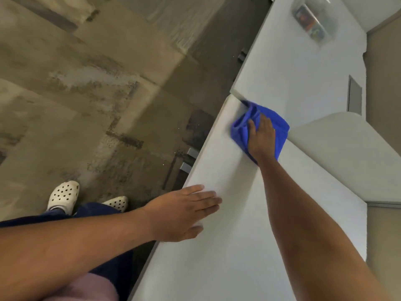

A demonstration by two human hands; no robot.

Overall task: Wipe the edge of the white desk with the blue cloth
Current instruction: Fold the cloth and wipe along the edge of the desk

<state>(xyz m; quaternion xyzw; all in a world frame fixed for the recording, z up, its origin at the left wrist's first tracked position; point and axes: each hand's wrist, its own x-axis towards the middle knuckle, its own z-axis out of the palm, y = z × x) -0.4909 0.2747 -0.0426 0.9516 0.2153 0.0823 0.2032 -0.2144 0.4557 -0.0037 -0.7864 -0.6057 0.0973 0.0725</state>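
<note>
The white desk (227,246) runs diagonally from the lower middle to the upper right. A bunched blue cloth (243,131) lies on the desk near its left edge, close to the seam where a second desk top begins. My right hand (260,137) presses flat on the cloth with fingers spread, pinning it to the surface. My left hand (184,211) rests flat on the desk edge nearer to me, fingers together and pointing right, holding nothing.
A second white desk top (293,68) continues beyond the seam, with a clear plastic box (312,20) of coloured items at its far end. A pale curved chair back (338,148) sits to the right. Patterned carpet (86,94) and my white clogs (63,196) lie left.
</note>
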